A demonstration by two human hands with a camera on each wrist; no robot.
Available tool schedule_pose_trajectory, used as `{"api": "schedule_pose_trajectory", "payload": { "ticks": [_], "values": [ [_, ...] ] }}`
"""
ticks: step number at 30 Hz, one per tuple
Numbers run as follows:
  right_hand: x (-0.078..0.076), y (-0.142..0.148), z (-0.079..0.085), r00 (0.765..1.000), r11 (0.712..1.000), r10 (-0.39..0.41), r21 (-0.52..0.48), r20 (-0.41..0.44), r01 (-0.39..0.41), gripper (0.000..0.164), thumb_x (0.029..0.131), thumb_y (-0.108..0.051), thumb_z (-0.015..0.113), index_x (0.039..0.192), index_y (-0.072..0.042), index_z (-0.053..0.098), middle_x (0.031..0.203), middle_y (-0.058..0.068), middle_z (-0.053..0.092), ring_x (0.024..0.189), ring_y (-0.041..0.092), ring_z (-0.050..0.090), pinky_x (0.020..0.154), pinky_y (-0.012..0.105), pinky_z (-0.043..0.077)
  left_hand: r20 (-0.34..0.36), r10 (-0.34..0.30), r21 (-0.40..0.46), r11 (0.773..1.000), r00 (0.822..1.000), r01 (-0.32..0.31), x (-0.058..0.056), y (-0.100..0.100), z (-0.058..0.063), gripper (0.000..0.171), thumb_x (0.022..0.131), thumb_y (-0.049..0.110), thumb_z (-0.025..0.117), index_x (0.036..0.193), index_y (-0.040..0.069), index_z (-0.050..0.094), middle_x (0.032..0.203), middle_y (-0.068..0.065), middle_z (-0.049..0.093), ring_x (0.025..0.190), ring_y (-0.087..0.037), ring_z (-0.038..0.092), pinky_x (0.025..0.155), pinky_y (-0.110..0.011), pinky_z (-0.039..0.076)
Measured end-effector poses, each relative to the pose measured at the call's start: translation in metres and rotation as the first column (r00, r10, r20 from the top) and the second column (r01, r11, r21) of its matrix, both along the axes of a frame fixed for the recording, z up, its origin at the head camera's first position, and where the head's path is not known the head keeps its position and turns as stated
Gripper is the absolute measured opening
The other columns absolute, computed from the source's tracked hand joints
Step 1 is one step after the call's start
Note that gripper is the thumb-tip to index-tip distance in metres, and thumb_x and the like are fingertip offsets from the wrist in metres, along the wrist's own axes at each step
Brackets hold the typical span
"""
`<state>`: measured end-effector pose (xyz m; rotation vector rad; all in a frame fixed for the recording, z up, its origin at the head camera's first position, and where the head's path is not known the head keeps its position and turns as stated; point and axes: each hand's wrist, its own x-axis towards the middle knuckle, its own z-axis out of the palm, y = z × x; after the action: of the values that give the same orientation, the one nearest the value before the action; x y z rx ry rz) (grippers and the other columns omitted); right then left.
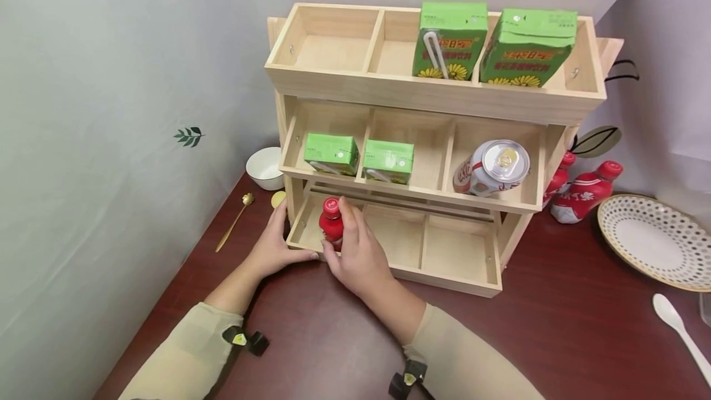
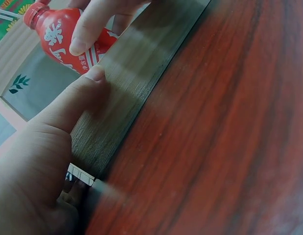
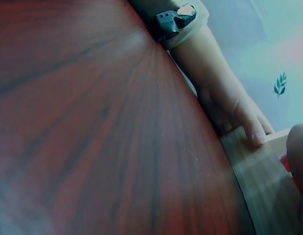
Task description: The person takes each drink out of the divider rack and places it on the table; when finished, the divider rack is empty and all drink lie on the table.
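A three-tier wooden shelf (image 1: 433,94) with divided compartments stands on the dark red table. In the bottom tier's left compartment is a small red plastic bottle (image 1: 331,227), upright in the head view. My right hand (image 1: 362,258) holds this bottle from its right side, fingers on its far side and thumb toward the front. The left hand (image 1: 276,250) grips the bottom tier's left front corner. In the left wrist view its thumb (image 2: 85,90) presses on the front board, close to the bottle (image 2: 53,36). The left fingers are partly hidden behind the shelf's side.
Green drink cartons (image 1: 450,42) stand in the top tier, with smaller cartons (image 1: 389,159) and a can (image 1: 502,165) below. Left are a white bowl (image 1: 265,168) and golden spoon (image 1: 236,221). Right are red bottles (image 1: 589,193), a dotted plate (image 1: 652,242) and white spoon (image 1: 680,329).
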<state>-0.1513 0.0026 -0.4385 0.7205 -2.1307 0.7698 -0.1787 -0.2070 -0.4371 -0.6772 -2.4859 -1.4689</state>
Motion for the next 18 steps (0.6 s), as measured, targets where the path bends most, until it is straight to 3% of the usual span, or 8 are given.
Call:
{"api": "schedule_pose_trajectory", "payload": {
  "ticks": [8, 13, 18],
  "values": [
    [0.0013, 0.0051, 0.0063, 0.982, 0.997, 0.057, -0.058, 0.179, -0.047, 0.076, 0.081, -0.022, 0.077, 0.143, -0.002, 0.037, 0.125, 0.011, 0.052, 0.108, 0.022, 0.056, 0.096, 0.033, 0.045, 0.004, -0.006, 0.015, 1.000, 1.000, 0.006, -0.0001, 0.0000, -0.0018, 0.124, 0.051, 0.013, 0.097, 0.151, 0.005, 0.025, 0.143, -0.017, 0.036, 0.131, -0.029, 0.032, 0.106, -0.050, 0.026],
    [0.0038, 0.0079, 0.0070, 0.976, 0.994, 0.095, -0.078, 0.196, -0.081, 0.075, 0.079, -0.019, 0.079, 0.141, -0.003, 0.041, 0.124, 0.010, 0.053, 0.107, 0.021, 0.056, 0.094, 0.033, 0.046, 0.027, -0.009, 0.014, 1.000, 1.000, 0.009, 0.0019, 0.0004, -0.0034, 0.124, 0.052, 0.015, 0.097, 0.151, 0.006, 0.024, 0.144, -0.016, 0.036, 0.131, -0.029, 0.031, 0.106, -0.050, 0.026],
    [0.0043, 0.0081, 0.0087, 0.976, 0.992, 0.124, -0.061, 0.180, -0.115, 0.077, 0.080, -0.018, 0.078, 0.145, -0.004, 0.038, 0.129, 0.010, 0.052, 0.114, 0.020, 0.055, 0.098, 0.031, 0.043, 0.004, -0.008, 0.016, 1.000, 1.000, 0.008, 0.0012, -0.0005, -0.0007, 0.123, 0.052, 0.016, 0.097, 0.151, 0.006, 0.025, 0.143, -0.017, 0.037, 0.131, -0.030, 0.031, 0.105, -0.050, 0.025]
  ]
}}
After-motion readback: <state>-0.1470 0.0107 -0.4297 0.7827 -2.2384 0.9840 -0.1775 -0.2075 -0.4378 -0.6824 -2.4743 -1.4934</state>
